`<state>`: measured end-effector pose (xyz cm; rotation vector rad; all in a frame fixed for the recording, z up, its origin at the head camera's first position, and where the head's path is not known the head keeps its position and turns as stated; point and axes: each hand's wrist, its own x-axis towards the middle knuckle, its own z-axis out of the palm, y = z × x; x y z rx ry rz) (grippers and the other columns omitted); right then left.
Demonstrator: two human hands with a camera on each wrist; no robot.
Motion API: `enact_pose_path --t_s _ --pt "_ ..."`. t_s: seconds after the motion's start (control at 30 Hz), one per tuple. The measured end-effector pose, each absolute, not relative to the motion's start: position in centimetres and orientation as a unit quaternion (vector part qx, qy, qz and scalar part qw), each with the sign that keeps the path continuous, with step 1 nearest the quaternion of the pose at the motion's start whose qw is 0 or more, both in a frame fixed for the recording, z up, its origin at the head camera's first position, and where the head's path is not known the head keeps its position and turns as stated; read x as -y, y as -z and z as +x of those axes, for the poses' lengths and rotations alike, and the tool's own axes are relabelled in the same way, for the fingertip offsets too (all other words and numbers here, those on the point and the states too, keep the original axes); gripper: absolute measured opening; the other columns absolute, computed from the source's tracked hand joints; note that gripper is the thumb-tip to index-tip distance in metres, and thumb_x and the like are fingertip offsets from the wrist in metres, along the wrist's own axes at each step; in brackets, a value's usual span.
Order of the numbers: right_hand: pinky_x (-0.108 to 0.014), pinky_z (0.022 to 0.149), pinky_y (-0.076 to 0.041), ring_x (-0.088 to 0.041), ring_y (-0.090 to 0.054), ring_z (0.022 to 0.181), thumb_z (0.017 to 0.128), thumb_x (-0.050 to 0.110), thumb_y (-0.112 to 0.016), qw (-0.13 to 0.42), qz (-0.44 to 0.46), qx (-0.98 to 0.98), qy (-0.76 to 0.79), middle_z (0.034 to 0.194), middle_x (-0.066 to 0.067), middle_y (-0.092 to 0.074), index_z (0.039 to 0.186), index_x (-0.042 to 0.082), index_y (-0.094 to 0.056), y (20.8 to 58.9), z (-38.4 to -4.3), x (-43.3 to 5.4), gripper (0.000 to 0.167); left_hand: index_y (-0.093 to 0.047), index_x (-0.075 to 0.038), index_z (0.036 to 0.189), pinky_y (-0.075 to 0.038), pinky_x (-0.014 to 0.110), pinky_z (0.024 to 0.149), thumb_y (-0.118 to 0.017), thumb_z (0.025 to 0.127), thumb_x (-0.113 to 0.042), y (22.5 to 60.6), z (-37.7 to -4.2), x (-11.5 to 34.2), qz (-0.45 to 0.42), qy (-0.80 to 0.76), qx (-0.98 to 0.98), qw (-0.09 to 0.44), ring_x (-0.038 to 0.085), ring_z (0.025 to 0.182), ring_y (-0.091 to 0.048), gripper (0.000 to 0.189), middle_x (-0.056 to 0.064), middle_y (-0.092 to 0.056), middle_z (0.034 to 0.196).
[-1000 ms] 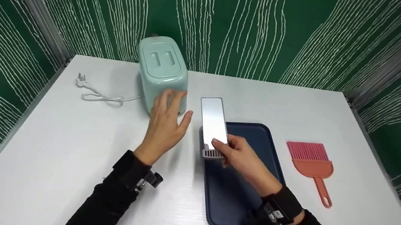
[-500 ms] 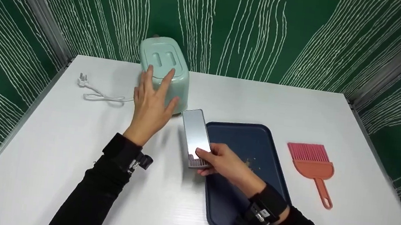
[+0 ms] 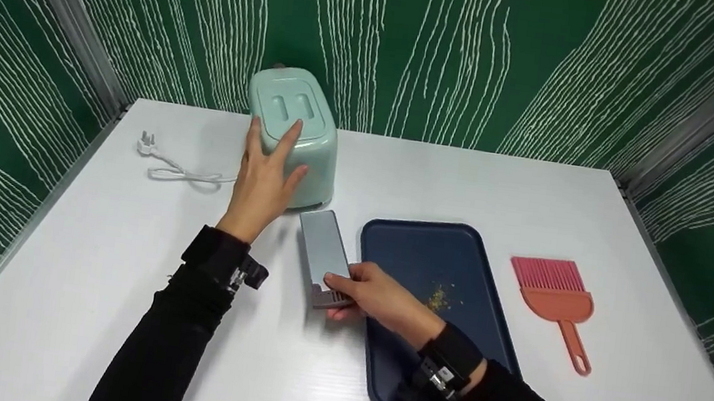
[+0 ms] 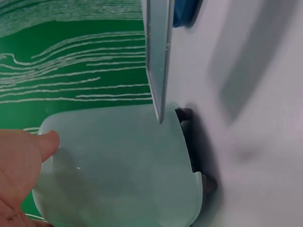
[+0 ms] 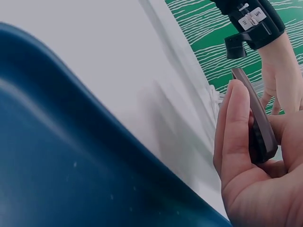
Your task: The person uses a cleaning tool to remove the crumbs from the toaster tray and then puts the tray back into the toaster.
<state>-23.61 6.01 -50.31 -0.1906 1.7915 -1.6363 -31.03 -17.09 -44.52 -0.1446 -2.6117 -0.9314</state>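
A mint-green toaster (image 3: 316,172) with a lid stands at the back left of the table. My left hand (image 3: 258,186) lies at its near end, fingers spread and fairly straight toward the top edge; the thumb is by its side in the left wrist view. Between thumb and fingers, my right hand (image 3: 380,294) pinches a flat silvery crumb tray (image 3: 325,247) by its slotted grey end. The crumb tray's far end is close to the toaster's lower near end; in the left wrist view its thin plate (image 4: 158,56) stands before the toaster's base. Whether they touch, I cannot tell.
Right of the crumb tray lies a dark blue tray (image 3: 397,380) with yellowish crumbs (image 3: 439,297) on it. Farther right is an orange brush (image 3: 557,304) with pink bristles. A white cord and plug (image 3: 179,170) lie left of the toaster. Green walls enclose the table.
My right hand has carried the crumb tray left and toward me, lowering it toward the toaster's base. My left hand has moved left onto the toaster's end. The crumbs have come into view.
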Motion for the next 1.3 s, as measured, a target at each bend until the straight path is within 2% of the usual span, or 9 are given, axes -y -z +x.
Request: enact_pose_path --t_s 0.3,0.63,0.87,1.3 --pt "-0.019 0.062 -0.060 -0.008 -0.073 0.064 0.112 0.017 -0.058 0.367 -0.052 -0.673 0.640 0.085 -0.008 -0.072 0.109 -0.002 -0.062 51.1 -23.9 -4.4 0.020 -0.047 -0.022 0.163 -0.047 0.065 0.116 -0.070 0.105 -0.025 45.0 -31.6 17.4 -0.060 0.347 0.914 0.202 0.059 0.152 -0.038 0.062 0.037 -0.007 0.173" --pt "-0.019 0.066 -0.061 -0.011 -0.073 0.070 0.113 0.017 -0.055 0.372 -0.044 -0.672 0.639 0.093 -0.009 -0.068 0.122 -0.007 -0.061 51.2 -24.4 -3.3 0.026 -0.048 -0.025 0.163 -0.048 0.062 0.116 -0.070 0.106 -0.027 45.1 -31.6 17.3 -0.044 0.356 0.913 0.196 0.055 0.154 -0.038 0.061 0.033 -0.005 0.175" --pt "-0.019 0.066 -0.061 -0.012 -0.072 0.070 0.113 0.015 -0.056 0.365 -0.021 -0.662 0.654 0.090 -0.009 -0.066 0.118 -0.007 -0.061 51.4 -25.0 -2.7 0.023 -0.049 -0.024 0.162 -0.048 0.062 0.117 -0.069 0.106 -0.028 45.3 -31.6 17.3 -0.050 0.359 0.908 0.208 0.056 0.154 -0.037 0.060 0.036 -0.006 0.174" --pt "-0.021 0.072 -0.063 -0.015 -0.074 0.079 0.113 0.016 -0.056 0.361 -0.009 -0.672 0.647 0.098 -0.010 -0.066 0.133 -0.009 -0.057 52.0 -26.3 -2.4 0.033 -0.051 -0.024 0.160 -0.053 0.061 0.110 -0.070 0.105 -0.028 45.4 -31.6 17.2 -0.049 0.343 0.911 0.224 0.056 0.146 -0.048 0.059 0.037 -0.012 0.173"
